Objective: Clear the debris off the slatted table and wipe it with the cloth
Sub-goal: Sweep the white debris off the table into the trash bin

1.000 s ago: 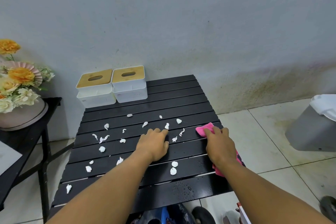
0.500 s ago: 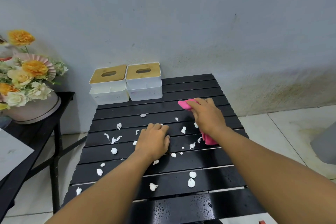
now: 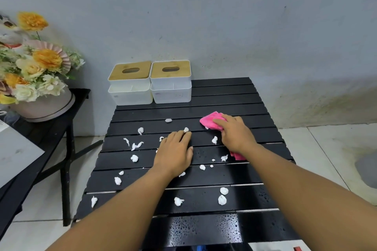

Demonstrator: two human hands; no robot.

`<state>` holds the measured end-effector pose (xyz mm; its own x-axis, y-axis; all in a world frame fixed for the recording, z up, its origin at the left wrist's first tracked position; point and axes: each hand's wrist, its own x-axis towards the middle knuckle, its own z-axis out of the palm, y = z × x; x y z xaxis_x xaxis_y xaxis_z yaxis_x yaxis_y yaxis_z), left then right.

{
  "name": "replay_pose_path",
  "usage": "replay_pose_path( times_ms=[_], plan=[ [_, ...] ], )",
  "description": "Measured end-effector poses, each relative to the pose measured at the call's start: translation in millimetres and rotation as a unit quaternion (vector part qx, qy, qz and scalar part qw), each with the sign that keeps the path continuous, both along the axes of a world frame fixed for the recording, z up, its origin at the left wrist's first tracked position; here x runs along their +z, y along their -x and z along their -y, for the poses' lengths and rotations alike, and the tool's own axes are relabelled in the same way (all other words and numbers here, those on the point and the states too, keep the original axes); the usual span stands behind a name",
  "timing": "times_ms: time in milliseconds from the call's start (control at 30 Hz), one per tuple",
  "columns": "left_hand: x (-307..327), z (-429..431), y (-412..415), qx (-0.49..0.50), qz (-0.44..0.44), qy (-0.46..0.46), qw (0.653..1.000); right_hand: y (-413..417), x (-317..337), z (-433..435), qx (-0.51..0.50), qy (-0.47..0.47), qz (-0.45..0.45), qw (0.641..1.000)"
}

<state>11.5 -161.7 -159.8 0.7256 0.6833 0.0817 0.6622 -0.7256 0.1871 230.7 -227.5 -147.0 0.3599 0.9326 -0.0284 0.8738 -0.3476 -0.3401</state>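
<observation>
The black slatted table (image 3: pixel 224 96) fills the middle of the view, wet with droplets near its front edge. Several small white paper scraps (image 3: pixel 134 158) lie scattered over its slats. My right hand (image 3: pixel 236 134) presses flat on a pink cloth (image 3: pixel 211 119) on the table's right half, fingers pointing left; part of the cloth shows behind the wrist. My left hand (image 3: pixel 175 153) rests palm down on the slats in the middle, fingers straight, with scraps around it and one at its fingertips.
Two white tissue boxes with wooden lids (image 3: pixel 150 82) stand at the table's back left, against the grey wall. A black side table (image 3: pixel 79 96) at the left carries a pot of orange and white flowers (image 3: pixel 34 71). Tiled floor lies right of the table.
My right hand has slid the pink cloth from the table's right edge toward the back and left. The view has shifted right, away from the bin. My left hand stays flat.
</observation>
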Motion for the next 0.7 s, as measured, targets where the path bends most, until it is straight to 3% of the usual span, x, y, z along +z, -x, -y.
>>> replay_pose_path(
  times_ms=[433,700],
  plan=[
    [-0.1,19.6,13.2,0.004,-0.014,0.016,1.000,23.4,0.4,23.2,0.059,-0.007,-0.034,0.998],
    [7.9,44.8,29.4,0.002,-0.042,0.011,0.999,61.3,4.3,50.2,0.108,0.000,-0.003,0.994]
  ],
)
